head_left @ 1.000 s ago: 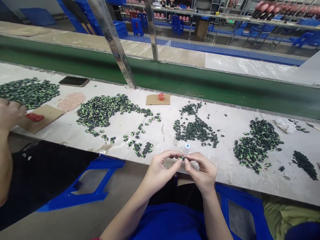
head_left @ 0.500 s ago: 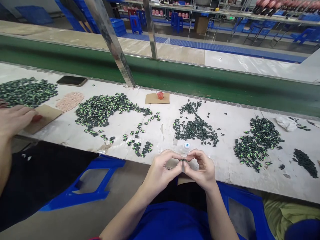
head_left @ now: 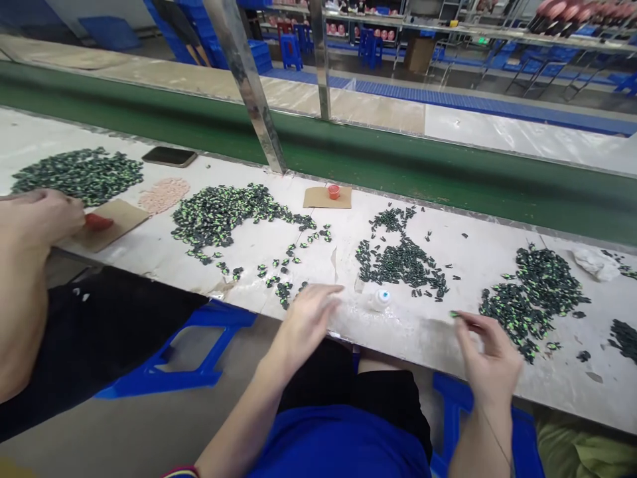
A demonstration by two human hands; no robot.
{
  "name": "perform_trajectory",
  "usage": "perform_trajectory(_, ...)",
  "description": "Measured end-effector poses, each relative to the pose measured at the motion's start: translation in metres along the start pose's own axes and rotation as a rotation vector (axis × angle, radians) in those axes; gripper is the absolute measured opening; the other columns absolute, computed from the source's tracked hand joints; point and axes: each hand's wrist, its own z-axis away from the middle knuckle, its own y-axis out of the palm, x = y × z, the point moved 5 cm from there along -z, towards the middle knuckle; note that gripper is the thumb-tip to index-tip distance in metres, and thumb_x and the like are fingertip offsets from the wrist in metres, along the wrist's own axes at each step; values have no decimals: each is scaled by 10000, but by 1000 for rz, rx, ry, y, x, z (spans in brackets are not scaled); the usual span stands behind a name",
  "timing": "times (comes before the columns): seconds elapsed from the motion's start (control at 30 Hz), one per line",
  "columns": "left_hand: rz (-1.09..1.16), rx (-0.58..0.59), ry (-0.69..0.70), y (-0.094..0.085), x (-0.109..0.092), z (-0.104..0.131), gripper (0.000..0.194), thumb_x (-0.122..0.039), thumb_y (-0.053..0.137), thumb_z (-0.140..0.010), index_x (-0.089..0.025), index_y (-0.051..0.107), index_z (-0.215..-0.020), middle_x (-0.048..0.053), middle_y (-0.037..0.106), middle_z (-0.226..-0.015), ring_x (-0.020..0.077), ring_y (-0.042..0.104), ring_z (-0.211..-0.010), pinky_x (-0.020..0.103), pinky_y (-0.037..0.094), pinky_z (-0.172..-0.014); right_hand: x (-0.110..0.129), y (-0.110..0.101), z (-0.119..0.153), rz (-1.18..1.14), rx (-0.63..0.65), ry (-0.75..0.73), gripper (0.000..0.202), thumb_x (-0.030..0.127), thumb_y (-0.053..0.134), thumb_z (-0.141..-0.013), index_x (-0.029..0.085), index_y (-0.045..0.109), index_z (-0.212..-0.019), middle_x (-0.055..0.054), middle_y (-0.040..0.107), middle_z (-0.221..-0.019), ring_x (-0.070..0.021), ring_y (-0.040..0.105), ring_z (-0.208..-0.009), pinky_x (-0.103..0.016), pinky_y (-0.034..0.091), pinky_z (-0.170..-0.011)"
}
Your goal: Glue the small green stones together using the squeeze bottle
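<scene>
My right hand (head_left: 490, 352) is over the table's front edge, thumb and forefinger pinched on a small black-and-green plastic piece (head_left: 454, 314). To its right lies a heap of similar black-and-green pieces (head_left: 547, 272). My left hand (head_left: 308, 323) hovers at the table edge with fingers loosely stretched to the right, and no held thing shows in it. Beside it is a loose group of black-and-green pieces (head_left: 283, 292), partly hidden by the hand. Between my hands stands a small white bottle with a blue tip (head_left: 381, 301). Behind the bottle are small dark pieces (head_left: 405, 260) in a pile.
A large pile of black-and-green pieces (head_left: 219, 212) lies left of centre. Near the back, a red cup (head_left: 334, 192) sits on cardboard (head_left: 313, 197). At left are a co-worker's hand (head_left: 44, 216), pink pieces (head_left: 164, 194) and a phone (head_left: 170, 157). A metal post (head_left: 249, 86) rises behind.
My hands were together over the bottle, holding a small piece. They have parted: left toward the loose group, right toward the right-hand heap with a piece pinched. The view has shifted slightly.
</scene>
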Motion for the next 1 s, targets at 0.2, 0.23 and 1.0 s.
perform_trajectory(0.2, -410, 17, -18, -24, 45, -12, 406, 38, 399, -797, -204, 688, -948, 76, 703, -980, 281, 568, -973, 429, 465, -841, 0, -12, -8, 308, -232, -128, 374, 463, 675, -794, 182, 693, -1041, -138, 637, -1078, -317, 563, -1070, -493, 470, -895)
perform_trajectory(0.23, -438, 68, -13, -22, 48, -14, 458, 76, 382, -758, -206, 689, -947, 69, 705, -957, 277, 564, -963, 415, 462, -825, 4, 0, -7, 295, -132, -169, 421, 496, 674, -789, 193, 678, -1082, -133, 635, -1082, -317, 554, -1071, -508, 450, -918)
perform_trajectory(1.0, -116, 221, 197, 52, -2, -9, 160, -104, 547, -885, -155, 697, -907, 84, 697, -875, 209, 641, -847, 315, 541, -748, -7, 70, 20, -512, 144, 297, 341, 356, 799, -632, 198, 601, -861, -32, 698, -781, -209, 653, -692, -310, 495, -613)
